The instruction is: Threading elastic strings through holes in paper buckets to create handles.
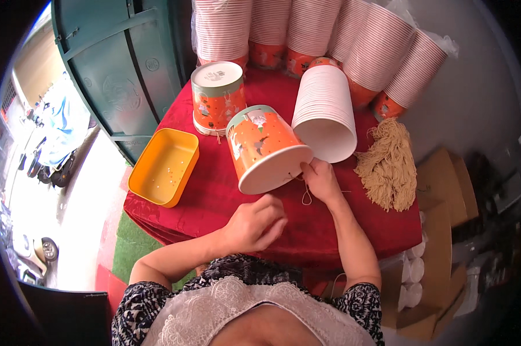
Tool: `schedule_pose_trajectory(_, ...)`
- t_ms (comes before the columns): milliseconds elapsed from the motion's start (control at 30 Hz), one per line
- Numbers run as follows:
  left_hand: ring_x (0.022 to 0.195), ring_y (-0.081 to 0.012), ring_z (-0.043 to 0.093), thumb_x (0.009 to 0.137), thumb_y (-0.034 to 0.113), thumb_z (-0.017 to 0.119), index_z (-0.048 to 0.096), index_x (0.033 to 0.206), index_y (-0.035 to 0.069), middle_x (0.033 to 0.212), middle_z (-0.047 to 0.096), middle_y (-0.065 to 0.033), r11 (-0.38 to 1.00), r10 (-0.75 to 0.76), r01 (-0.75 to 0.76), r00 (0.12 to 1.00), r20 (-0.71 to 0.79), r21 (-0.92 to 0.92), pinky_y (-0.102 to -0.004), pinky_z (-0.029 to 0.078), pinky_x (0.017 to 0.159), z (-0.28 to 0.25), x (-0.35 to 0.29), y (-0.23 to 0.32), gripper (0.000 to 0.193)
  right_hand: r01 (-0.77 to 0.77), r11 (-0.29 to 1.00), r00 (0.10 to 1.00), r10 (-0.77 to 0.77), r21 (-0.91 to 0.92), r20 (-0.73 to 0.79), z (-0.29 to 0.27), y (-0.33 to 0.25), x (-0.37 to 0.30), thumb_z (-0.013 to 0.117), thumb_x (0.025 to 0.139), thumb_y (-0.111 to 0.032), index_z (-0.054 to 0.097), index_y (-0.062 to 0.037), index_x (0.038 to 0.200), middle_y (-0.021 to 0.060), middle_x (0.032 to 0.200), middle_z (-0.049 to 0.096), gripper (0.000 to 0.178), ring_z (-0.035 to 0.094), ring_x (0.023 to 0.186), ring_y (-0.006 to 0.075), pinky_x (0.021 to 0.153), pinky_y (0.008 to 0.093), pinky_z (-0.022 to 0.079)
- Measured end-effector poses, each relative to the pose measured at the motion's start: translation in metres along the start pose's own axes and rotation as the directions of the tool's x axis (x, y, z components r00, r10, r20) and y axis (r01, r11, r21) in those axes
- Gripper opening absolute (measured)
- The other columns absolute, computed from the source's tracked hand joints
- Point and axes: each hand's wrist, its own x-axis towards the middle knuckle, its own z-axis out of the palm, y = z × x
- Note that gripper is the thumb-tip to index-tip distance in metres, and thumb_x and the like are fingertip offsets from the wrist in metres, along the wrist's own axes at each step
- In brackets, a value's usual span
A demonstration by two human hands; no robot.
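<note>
An orange paper bucket (265, 140) with printed figures and a green band lies tilted on the red cloth, its white mouth turned toward me. At its rim, my right hand (321, 181) pinches a thin tan string (306, 199), which hangs in a small loop. My left hand (257, 222) is curled closed just below the bucket, apart from it; whatever its fingers may hold is hidden. A similar bucket (219, 104) stands upside down behind, at the left. To the right lies a nested stack of white-lined buckets (325, 112), mouth toward me.
A yellow tub (164, 167) with a few small bits inside sits at the table's left. A bundle of tan strings (388, 167) lies at the right edge. Tall wrapped bucket stacks (309, 29) line the back. Cardboard boxes (439, 248) stand right of the red-covered table (180, 216).
</note>
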Motion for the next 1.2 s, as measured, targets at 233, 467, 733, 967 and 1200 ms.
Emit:
schedule_pose_trajectory(233, 0.105, -0.0375, 0.054, 0.062, 0.008, 0.082, 0.060, 0.109, 0.002, 0.119, 0.048, -0.0230, 0.922, 0.095, -0.019, 0.979, -0.180, 0.387, -0.0425, 0.051, 0.081, -0.057, 0.001, 0.047, 0.052, 0.276, 0.961, 0.961, -0.275, -0.023, 0.033, -0.025, -0.018, 0.002, 0.056, 0.092, -0.004, 0.062, 0.0041, 0.099, 0.0217, 0.089, 0.067, 0.013, 0.068, 0.083, 0.0341, 0.069, 0.0402, 0.051)
schedule_pose_trajectory(467, 0.143, -0.0436, 0.018, 0.052, 0.031, 0.089, 0.029, 0.146, 0.004, 0.152, 0.020, -0.0250, 0.798, -0.247, 0.088, 0.950, 0.191, 0.596, -0.0564, 0.014, 0.117, -0.082, 0.025, 0.048, 0.115, 0.430, 0.902, 0.894, -0.417, -0.052, 0.163, -0.042, -0.034, 0.005, 0.056, 0.093, -0.005, 0.063, 0.0034, 0.096, 0.0192, 0.081, 0.068, 0.011, 0.068, 0.070, 0.0291, 0.062, 0.0382, 0.053)
schedule_pose_trajectory(733, 0.135, -0.0413, 0.032, 0.050, 0.033, 0.090, 0.024, 0.147, 0.004, 0.141, 0.035, -0.0233, 0.791, -0.220, 0.086, 0.964, 0.151, 0.606, -0.0558, 0.020, 0.115, -0.064, 0.024, 0.029, 0.121, 0.257, 0.966, 0.962, -0.255, -0.007, 0.100, -0.050, -0.051, -0.009, 0.053, 0.095, -0.004, 0.064, 0.0000, 0.109, 0.0014, 0.067, 0.057, 0.018, 0.052, 0.060, 0.0073, 0.055, 0.0259, 0.044)
schedule_pose_trajectory(967, 0.127, -0.0443, 0.038, 0.053, 0.030, 0.093, 0.010, 0.148, -0.005, 0.139, 0.034, -0.0287, 0.858, -0.183, 0.278, 0.951, -0.247, 0.432, -0.0497, 0.036, 0.106, -0.037, 0.008, 0.001, 0.131, 0.113, 0.849, 0.992, -0.126, 0.517, -0.009, -0.077, -0.095, -0.060, 0.052, 0.096, -0.004, 0.062, 0.0033, 0.109, -0.0038, 0.068, 0.051, 0.018, 0.040, 0.055, 0.0016, 0.048, 0.0180, 0.032)
schedule_pose_trajectory(1200, 0.126, -0.0430, 0.039, 0.056, 0.030, 0.092, 0.005, 0.146, -0.010, 0.138, 0.033, -0.0291, 0.840, -0.330, 0.479, 0.824, -0.461, 0.255, -0.0469, 0.035, 0.106, -0.003, 0.007, -0.018, 0.132, 0.156, 0.723, 0.960, -0.271, 0.673, 0.069, -0.085, -0.108, -0.117, 0.061, 0.093, -0.011, 0.064, 0.0062, 0.099, 0.0013, 0.082, 0.058, 0.018, 0.047, 0.066, 0.0030, 0.059, 0.0180, 0.038)
